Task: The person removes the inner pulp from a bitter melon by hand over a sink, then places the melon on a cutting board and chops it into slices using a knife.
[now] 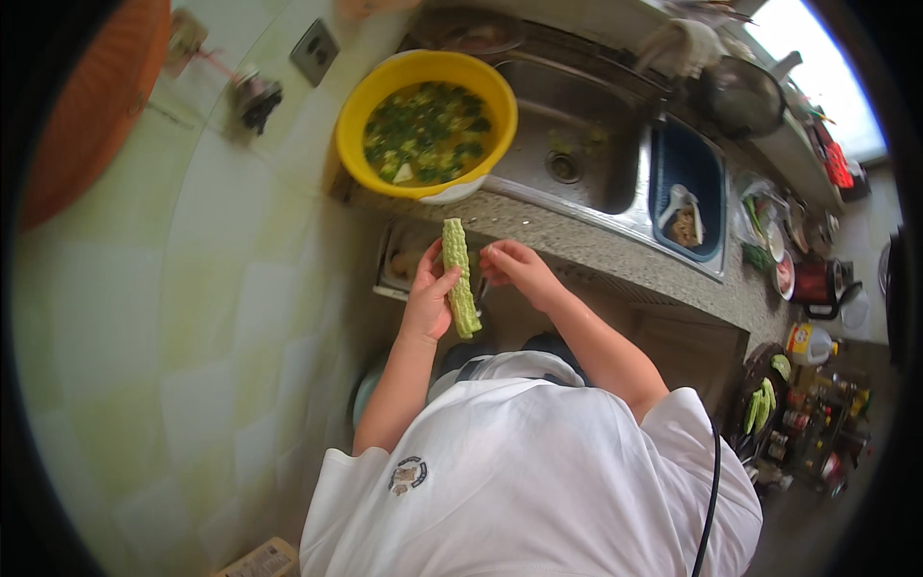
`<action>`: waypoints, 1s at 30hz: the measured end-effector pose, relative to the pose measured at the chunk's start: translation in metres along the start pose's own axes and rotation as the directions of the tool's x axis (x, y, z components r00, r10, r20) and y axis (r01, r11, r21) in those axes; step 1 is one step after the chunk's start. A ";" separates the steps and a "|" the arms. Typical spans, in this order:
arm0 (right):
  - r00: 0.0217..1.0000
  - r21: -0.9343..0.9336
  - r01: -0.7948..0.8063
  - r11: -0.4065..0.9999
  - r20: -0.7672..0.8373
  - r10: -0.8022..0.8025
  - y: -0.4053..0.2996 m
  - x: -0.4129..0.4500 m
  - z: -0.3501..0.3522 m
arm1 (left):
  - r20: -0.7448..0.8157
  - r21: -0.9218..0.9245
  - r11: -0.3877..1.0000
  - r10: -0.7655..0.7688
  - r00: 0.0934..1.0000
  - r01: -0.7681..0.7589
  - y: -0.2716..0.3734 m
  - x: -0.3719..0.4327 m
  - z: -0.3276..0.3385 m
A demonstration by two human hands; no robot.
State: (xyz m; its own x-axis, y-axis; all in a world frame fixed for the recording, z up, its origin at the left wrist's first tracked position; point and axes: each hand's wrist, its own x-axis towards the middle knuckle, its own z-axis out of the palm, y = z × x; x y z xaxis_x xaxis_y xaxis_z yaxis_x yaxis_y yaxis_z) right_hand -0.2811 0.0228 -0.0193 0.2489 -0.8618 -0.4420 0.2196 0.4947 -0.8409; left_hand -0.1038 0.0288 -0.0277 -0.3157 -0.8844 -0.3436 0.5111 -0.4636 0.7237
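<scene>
A pale green bitter melon piece (458,278), bumpy-skinned and long, is gripped in my left hand (430,292), with the thumb across its front. Just right of it is my right hand (513,268), its fingers curled and bunched near the thumb; whether something small is between them cannot be told. Beyond both hands, a yellow basin (347,155) of water with chopped green vegetables stands at the counter's left end. More bitter melons (761,405) lie on a dark round surface at the far right.
A steel sink (598,162) is set in the speckled stone counter (591,249). At its right sits a blue basin (689,155) holding a white spoon and food. Farther right are a white bowl of meat (784,275), a red kettle (815,283) and a plastic jug (809,345).
</scene>
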 end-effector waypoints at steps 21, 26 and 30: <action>0.803 0.575 0.595 0.561 -0.417 -0.425 -0.024 -0.309 -0.241 | 0.790 0.074 0.780 -0.426 0.441 0.622 -0.138 0.027 0.335; 0.631 0.408 0.757 0.511 -0.662 -0.405 0.010 -0.384 -0.308 | 0.736 0.126 0.743 -0.514 0.441 0.657 -0.171 0.028 0.366; 0.228 0.110 0.866 0.489 -0.955 -0.189 0.049 -0.460 -0.354 | 0.673 0.140 0.758 -0.545 0.500 0.637 -0.190 0.029 0.370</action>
State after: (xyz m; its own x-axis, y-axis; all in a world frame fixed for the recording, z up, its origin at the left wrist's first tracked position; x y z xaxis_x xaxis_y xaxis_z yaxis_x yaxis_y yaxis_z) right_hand -0.7184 0.4034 0.0319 -0.8858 -0.3972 -0.2400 0.4262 -0.4919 -0.7592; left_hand -0.5060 0.1109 0.0463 -0.9745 -0.1537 -0.1633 0.0739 -0.9076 0.4133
